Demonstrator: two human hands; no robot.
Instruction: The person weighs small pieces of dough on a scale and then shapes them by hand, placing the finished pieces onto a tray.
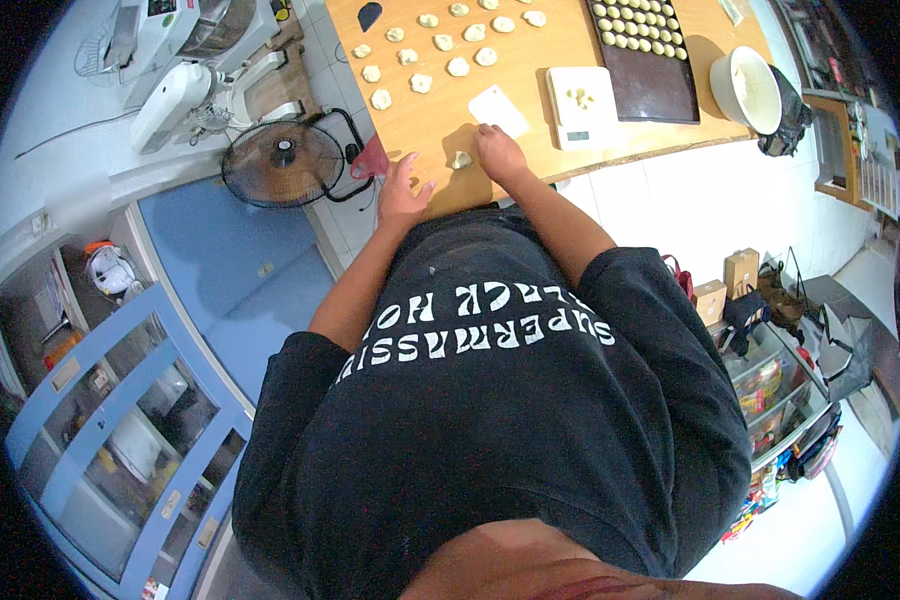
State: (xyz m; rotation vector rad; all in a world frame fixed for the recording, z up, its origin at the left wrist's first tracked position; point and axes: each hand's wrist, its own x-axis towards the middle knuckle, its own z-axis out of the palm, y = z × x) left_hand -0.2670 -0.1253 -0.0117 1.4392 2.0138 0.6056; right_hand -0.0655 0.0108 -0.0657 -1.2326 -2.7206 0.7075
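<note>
A small pale dough piece (pixel 460 160) lies on the wooden table (pixel 422 130) between my two hands. My left hand (pixel 404 192) is at the table's near left corner, fingers apart and nothing in them. On the right, my right hand (pixel 502 156) has its fingers curled at the lower edge of a flat white dough scraper (pixel 498 110); it appears to grip that edge, though the fingertips are partly hidden. Several flattened dough pieces (pixel 444 42) are spread in rows farther up the table. Right of the scraper stands a white kitchen scale (pixel 582 133) with small pale pieces on it.
A dark tray (pixel 655 95) holds rows of round balls (pixel 638 28) at the far right. Beside it is a white bowl (pixel 746 90). A dark scraper-like piece (pixel 369 15) lies far left. Off the left edge stand a fan (pixel 282 165) and a pinkish-red object (pixel 370 160).
</note>
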